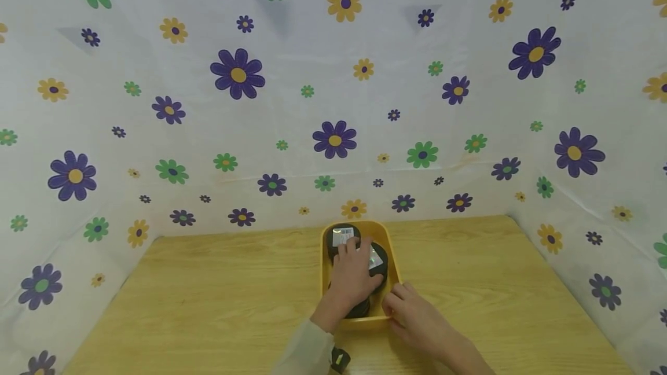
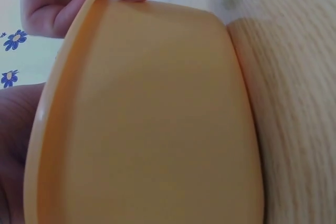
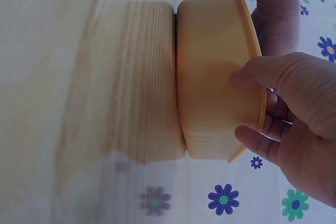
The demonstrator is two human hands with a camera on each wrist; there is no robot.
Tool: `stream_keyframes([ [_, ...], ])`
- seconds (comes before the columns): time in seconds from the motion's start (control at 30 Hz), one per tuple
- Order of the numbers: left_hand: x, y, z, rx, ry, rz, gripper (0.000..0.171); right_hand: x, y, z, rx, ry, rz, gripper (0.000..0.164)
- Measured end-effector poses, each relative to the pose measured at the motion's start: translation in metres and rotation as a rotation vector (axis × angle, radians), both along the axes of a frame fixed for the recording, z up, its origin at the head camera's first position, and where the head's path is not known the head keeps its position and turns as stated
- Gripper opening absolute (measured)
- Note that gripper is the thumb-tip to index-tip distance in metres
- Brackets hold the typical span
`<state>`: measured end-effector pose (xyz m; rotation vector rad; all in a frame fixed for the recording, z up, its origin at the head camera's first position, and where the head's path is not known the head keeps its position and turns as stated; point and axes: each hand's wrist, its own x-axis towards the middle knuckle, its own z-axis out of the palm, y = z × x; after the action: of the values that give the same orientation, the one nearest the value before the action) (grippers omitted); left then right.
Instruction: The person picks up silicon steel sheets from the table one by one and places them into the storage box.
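Observation:
A yellow plastic bin (image 1: pixel 394 253) stands on the wooden table and holds several black rounded things (image 1: pixel 378 271) with white printed labels. My left hand (image 1: pixel 350 274) reaches down into it from the front, fingers bent over the black things and thumb spread to the right; whether it grips one I cannot tell. At the front right corner, my right hand (image 1: pixel 417 314) pinches the rim. In the right wrist view its thumb (image 3: pixel 249 74) presses the outer wall, with fingers over the rim. The left wrist view mostly shows the bin's outer front wall (image 2: pixel 157 108).
The wooden table top (image 1: pixel 224 294) extends to both sides of the bin. A white cloth with printed flowers (image 1: pixel 292 114) hangs behind and along both sides. A small dark object (image 1: pixel 340 359) shows beside the left sleeve (image 1: pixel 307 349).

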<state>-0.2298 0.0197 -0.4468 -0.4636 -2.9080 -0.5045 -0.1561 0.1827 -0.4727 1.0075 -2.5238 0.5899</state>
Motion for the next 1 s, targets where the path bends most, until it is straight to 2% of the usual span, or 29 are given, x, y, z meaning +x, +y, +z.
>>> stream_keyframes([
  [0.2, 0.003, 0.003, 0.001, -0.019, 0.037, 0.01, 0.073, 0.0, 0.0, 0.0, -0.004, 0.015, -0.004, 0.037],
  [0.37, 0.004, 0.004, -0.002, -0.02, 0.071, 0.017, 0.073, 0.0, 0.0, 0.0, 0.002, -0.006, -0.004, 0.036],
  [0.6, 0.007, 0.003, -0.005, -0.014, 0.069, 0.038, 0.075, 0.0, -0.002, -0.001, 0.0, 0.014, -0.005, 0.036],
  [0.8, 0.008, -0.003, -0.007, 0.045, 0.011, 0.035, 0.077, 0.0, -0.002, -0.001, -0.004, 0.021, 0.004, 0.038],
  [1.0, 0.011, -0.011, -0.008, 0.164, -0.002, -0.017, 0.073, 0.0, -0.002, 0.0, -0.007, 0.015, 0.003, 0.038],
])
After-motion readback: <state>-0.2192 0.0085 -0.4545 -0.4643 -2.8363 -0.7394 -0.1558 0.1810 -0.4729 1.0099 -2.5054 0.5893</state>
